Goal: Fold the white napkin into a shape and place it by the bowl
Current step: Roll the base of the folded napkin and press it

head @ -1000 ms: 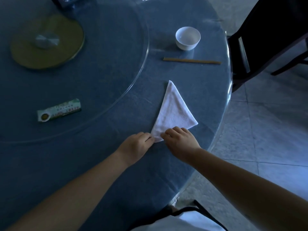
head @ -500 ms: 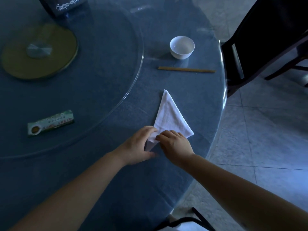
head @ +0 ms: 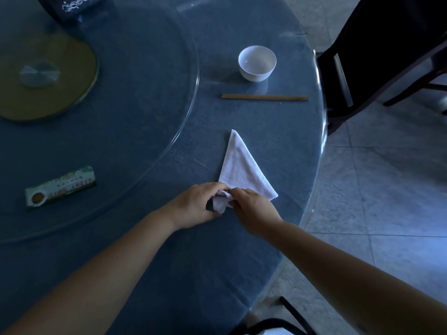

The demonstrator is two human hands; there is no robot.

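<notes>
The white napkin (head: 242, 169) lies folded into a triangle on the blue table, its long point aimed away from me. My left hand (head: 196, 204) and my right hand (head: 251, 211) both pinch its near corner, which is lifted and curled up between the fingers. The white bowl (head: 257, 62) stands empty farther back, well apart from the napkin. A pair of wooden chopsticks (head: 264, 97) lies crosswise between bowl and napkin.
A glass turntable (head: 169, 146) covers the table's left part, with a yellow-green disc (head: 48, 76) at its hub and a green packet (head: 60, 187) on it. A dark chair (head: 387, 49) stands at the right beyond the table edge (head: 319, 146). A dark box (head: 72, 6) sits at the back.
Both hands have closed on the napkin's near corner and raised it off the table, rolling it up. The view has shifted slightly; bowl and chopsticks stay put.
</notes>
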